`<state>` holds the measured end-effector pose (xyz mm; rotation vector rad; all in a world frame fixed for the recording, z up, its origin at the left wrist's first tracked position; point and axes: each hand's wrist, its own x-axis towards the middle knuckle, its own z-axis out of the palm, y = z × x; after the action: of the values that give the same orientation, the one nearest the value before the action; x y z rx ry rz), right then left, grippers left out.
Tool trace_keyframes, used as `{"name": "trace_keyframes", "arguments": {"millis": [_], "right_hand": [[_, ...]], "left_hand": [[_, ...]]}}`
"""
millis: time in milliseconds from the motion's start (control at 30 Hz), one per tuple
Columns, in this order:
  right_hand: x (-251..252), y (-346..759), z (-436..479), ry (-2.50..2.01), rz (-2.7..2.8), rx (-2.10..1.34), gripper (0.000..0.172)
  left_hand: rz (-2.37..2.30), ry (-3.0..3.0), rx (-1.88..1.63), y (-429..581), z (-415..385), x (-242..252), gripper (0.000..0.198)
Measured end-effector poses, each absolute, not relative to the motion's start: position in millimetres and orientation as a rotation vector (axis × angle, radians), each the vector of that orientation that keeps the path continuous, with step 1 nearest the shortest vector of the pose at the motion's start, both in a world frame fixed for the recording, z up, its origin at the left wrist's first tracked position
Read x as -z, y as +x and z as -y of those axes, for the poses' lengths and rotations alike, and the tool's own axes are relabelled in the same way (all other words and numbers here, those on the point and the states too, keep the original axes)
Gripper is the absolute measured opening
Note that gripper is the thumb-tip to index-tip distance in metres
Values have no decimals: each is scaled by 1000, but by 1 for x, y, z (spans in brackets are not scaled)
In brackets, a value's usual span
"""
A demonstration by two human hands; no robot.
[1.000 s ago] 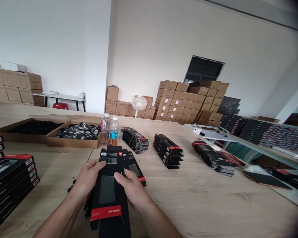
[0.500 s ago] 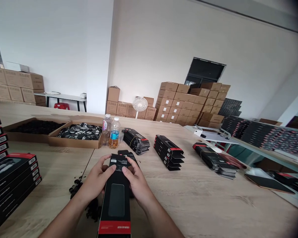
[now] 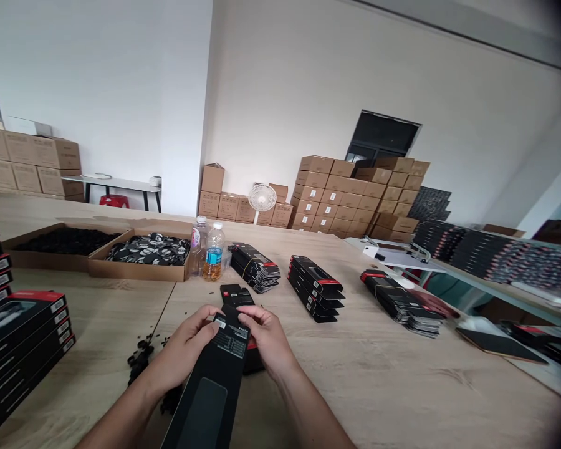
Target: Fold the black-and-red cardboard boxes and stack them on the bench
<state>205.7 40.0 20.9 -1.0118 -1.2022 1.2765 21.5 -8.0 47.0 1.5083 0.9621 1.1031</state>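
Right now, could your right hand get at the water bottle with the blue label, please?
Probably, once the right hand releases the black carton; only a low black box lies on the table before the bottle.

The head-worn camera looked forward and down from just behind the near edge of the pale wooden worktop (image 3: 355,393), close above the person's left hand (image 3: 182,352) and right hand (image 3: 271,340) on a long black cardboard box (image 3: 219,368). It faced across the worktop, tilted slightly, toward stacked brown cardboard cartons (image 3: 336,199) against a white wall (image 3: 308,81).
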Motion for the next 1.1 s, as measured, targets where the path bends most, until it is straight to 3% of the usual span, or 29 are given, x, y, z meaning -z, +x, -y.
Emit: {"name": "trace_keyframes", "arguments": {"millis": [167, 500, 800, 1100], "right_hand": [[-27, 211, -39, -948, 1318, -1181, 27], [-27, 215, -33, -917, 965, -1841, 37], [-31, 213, -30, -879, 1195, -1524, 33], [-34, 209, -27, -831, 1159, -1539, 32]], "left_hand": [[-927, 1477, -1083, 21, 7, -43, 21], [-900, 1674, -983, 27, 13, -42, 27], [-1024, 1646, -996, 25, 12, -31, 45], [-893, 1472, -1069, 28, 13, -33, 46]]}}
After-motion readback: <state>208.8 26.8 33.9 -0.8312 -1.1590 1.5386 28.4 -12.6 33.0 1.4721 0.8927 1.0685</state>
